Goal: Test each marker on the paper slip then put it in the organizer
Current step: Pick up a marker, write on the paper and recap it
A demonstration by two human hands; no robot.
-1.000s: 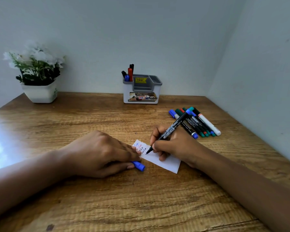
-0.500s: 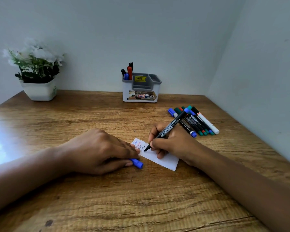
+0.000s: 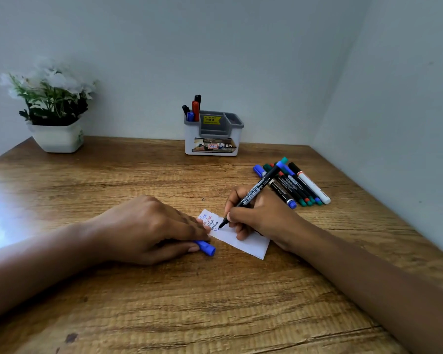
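My right hand (image 3: 261,215) grips a black-bodied marker (image 3: 253,194) with a blue end, its tip touching the white paper slip (image 3: 241,238) in the middle of the table. The slip carries several lines of blue, red and black writing. My left hand (image 3: 149,228) presses its fingertips on the slip's left edge and holds the blue cap (image 3: 206,247) under its fingers. The white and grey organizer (image 3: 212,135) stands at the back centre against the wall, with several markers (image 3: 193,109) upright in its left compartment.
Several capped markers (image 3: 294,185) lie side by side to the right of my right hand, near the right wall. A white pot of white flowers (image 3: 53,111) stands at the back left. Bright light falls on the wooden table's (image 3: 164,302) left edge.
The marker tip has moved slightly along the slip, adding to the lowest line of writing. My left hand stays in place holding the cap and slip.
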